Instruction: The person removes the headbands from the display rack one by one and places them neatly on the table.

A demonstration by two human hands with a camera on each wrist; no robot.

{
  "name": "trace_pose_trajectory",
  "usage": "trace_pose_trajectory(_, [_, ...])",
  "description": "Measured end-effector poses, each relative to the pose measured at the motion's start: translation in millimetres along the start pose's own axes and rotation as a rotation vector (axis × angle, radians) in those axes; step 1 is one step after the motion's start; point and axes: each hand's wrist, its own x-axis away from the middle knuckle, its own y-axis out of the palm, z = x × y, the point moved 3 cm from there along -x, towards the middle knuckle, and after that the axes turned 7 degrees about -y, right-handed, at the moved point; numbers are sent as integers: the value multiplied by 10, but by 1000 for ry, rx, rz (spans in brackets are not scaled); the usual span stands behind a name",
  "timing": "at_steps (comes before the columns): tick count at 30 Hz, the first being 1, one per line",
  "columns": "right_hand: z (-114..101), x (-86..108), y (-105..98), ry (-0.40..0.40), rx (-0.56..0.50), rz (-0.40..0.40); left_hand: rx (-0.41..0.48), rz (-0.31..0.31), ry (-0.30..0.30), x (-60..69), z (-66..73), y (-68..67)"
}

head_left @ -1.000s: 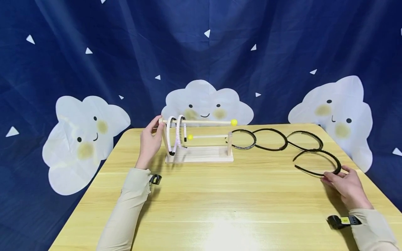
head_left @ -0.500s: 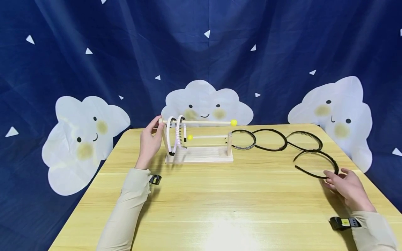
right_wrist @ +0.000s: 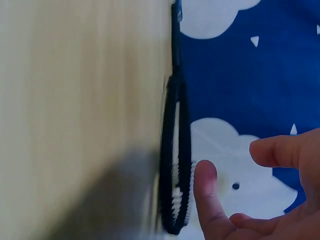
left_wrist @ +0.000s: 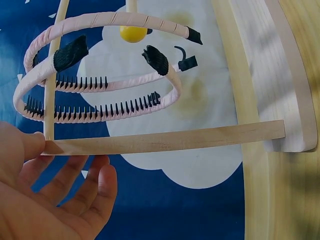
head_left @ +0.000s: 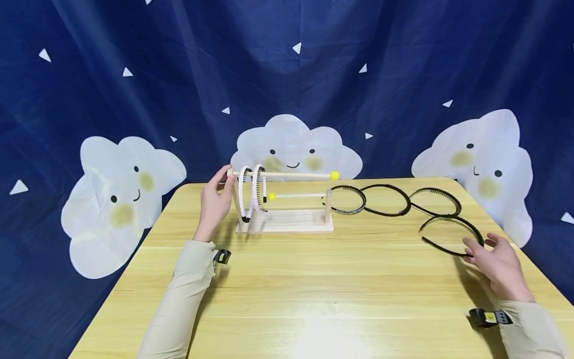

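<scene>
My left hand [head_left: 215, 204] pinches the top of the left upright [left_wrist: 165, 139] of a wooden headband stand [head_left: 287, 227], thumb on one side and fingers beneath in the left wrist view. Two pale pink wrapped headbands [left_wrist: 107, 19] with black comb teeth and black tips hang on the stand's upper rod [head_left: 296, 175]. At the right, my right hand [head_left: 498, 262] is beside a black braided headband [head_left: 473, 226] that lies on the table. In the right wrist view, thumb and forefinger stand apart, and the black headband [right_wrist: 167, 200] lies past the fingertips, not between them.
Three more dark headbands lie in a row behind: a glittery one [head_left: 354, 211], a plain black one [head_left: 394, 214] and a toothed one [head_left: 450, 197]. Yellow balls [head_left: 334, 175] cap the stand's rods. Behind the wooden table [head_left: 314, 279] hangs a blue curtain [head_left: 296, 75].
The near black headband has shifted slightly left and toward me. My right fingers have loosened and come away from it a little. The left hand and stand stay put.
</scene>
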Motion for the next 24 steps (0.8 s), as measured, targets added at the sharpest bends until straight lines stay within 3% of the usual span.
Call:
trace_pose_trajectory(9, [-380, -35, 207, -130, 167, 55, -8, 4, 3, -6, -16, -13])
trace_pose_trajectory(17, [-784, -67, 409, -214, 180, 91, 9, 7, 17, -12, -14, -10])
trace_pose_trajectory(24, [-1085, -88, 569, -257, 238, 73, 13, 10, 10, -7, -19, 2])
